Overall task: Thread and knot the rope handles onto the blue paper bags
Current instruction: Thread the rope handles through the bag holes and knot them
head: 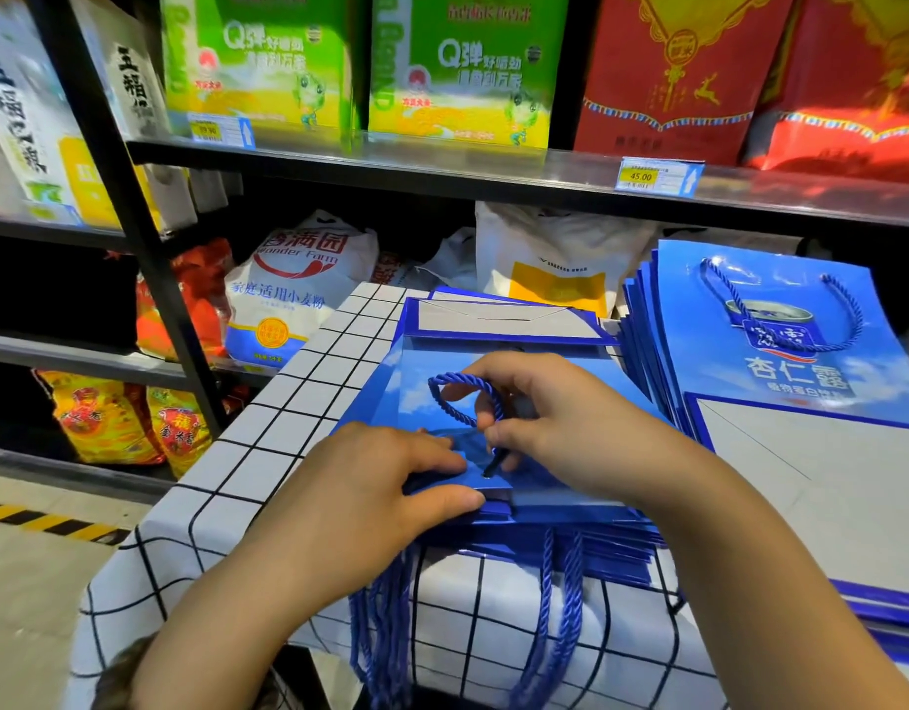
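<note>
A flat blue paper bag (570,484) lies on top of a stack in front of me, its near edge toward me. A blue twisted rope handle (455,397) loops above the bag, and its end goes down into a punched hole (488,474) near that edge. My right hand (554,427) pinches the rope just above the hole. My left hand (375,484) grips the bag's near corner, thumb under the edge and fingers on top. Several blue ropes (385,627) hang over the table front below the stack.
The bags rest on a white tablecloth with a black grid (267,443). A second stack of blue bags (780,361), the top one with a handle fitted, lies at the right. Black shop shelves (442,166) with sacks and boxes stand behind. At lower left is floor with a yellow-black stripe (42,520).
</note>
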The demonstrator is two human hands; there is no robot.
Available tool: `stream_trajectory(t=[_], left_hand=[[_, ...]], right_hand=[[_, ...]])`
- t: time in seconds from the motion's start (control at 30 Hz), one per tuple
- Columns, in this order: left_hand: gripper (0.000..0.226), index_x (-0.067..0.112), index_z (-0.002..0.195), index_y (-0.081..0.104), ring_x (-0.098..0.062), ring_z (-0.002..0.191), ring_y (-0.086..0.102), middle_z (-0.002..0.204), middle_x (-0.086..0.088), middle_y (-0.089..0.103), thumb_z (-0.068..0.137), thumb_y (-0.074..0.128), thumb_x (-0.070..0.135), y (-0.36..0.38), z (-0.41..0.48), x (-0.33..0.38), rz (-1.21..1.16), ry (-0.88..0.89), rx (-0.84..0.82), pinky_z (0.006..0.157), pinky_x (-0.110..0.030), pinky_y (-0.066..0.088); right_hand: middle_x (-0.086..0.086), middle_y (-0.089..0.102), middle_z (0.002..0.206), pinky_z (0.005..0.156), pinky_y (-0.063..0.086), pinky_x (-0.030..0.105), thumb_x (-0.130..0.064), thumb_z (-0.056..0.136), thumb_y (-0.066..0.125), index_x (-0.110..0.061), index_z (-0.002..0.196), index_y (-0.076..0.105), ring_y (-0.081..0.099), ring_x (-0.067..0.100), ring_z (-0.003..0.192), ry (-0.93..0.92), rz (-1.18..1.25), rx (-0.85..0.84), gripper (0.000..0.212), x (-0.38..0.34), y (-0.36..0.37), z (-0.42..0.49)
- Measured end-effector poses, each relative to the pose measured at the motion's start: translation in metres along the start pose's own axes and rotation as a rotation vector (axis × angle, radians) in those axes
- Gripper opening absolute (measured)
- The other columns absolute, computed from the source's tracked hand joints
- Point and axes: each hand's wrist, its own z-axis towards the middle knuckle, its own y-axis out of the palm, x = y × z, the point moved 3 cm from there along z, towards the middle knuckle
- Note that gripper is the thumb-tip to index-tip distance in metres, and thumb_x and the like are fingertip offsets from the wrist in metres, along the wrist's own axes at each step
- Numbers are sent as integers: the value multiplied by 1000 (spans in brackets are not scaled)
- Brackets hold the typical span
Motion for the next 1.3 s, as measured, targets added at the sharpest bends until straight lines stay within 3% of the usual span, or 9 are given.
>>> stream_trajectory(t=[0.37,0.53,0.63,0.7,0.8,0.9,1.1,1.23,1.3], left_hand=[[40,49,95,64,9,99,57,96,37,61,61,49,65,-1,-1,2,-39,-4,24,92,-22,44],[36,63,93,45,1,81,62,86,23,69,61,30,71,0,1,2,-47,26,127,77,-32,49],[42,45,89,59,-6,74,60,73,13,69,66,34,68,-1,0,1,-57,-36,217,72,-36,47],[39,28,76,62,-10,68,56,64,9,64,74,45,64,-3,1,1,-73,-94,289,66,-34,45],[25,25,71,49,-10,64,52,61,8,57,78,54,48,-4,-1,10,-24,-139,388,57,-28,38],[23,26,66,48,-12,59,49,65,10,58,74,55,47,-6,-10,27,201,-85,508,47,-23,31],[28,27,100,57,-16,99,52,103,6,55,92,39,47,8,-4,36,602,-168,268,66,-29,31],[11,28,80,51,-18,83,57,88,4,58,84,58,36,7,0,48,638,-79,226,52,-28,19],[20,27,77,37,-15,84,52,89,6,54,92,42,39,7,-5,41,555,0,224,58,-29,21]], right_hand=[[-8,53,68,72,52,31,6,81,56,-33,84,55,52,9,64,13,-95,-17,39,-2,2,5],[-8,57,65,65,43,26,-11,81,65,-31,91,58,51,6,62,12,-212,91,24,3,2,2],[-6,66,91,81,47,27,-15,90,54,-23,105,64,59,9,86,-4,-231,57,20,8,-2,-11],[-11,62,111,90,44,15,-12,91,51,-25,118,58,56,-1,102,36,-186,-42,31,9,-2,-23],[-13,56,124,94,35,7,-5,91,48,-26,127,51,48,-5,114,15,-349,-60,42,12,-3,-26],[-10,57,126,96,37,15,-7,93,47,-30,127,51,48,3,117,3,-417,1,41,13,-2,-20],[-5,61,123,95,43,35,-20,93,49,-33,127,50,52,14,115,-5,-411,19,36,16,1,-17],[-7,58,127,97,43,35,-12,93,45,-31,129,48,50,13,119,-18,-400,73,41,16,2,-18],[-6,57,127,97,42,34,-9,93,44,-31,130,47,50,12,119,-7,-415,89,43,19,1,-21]])
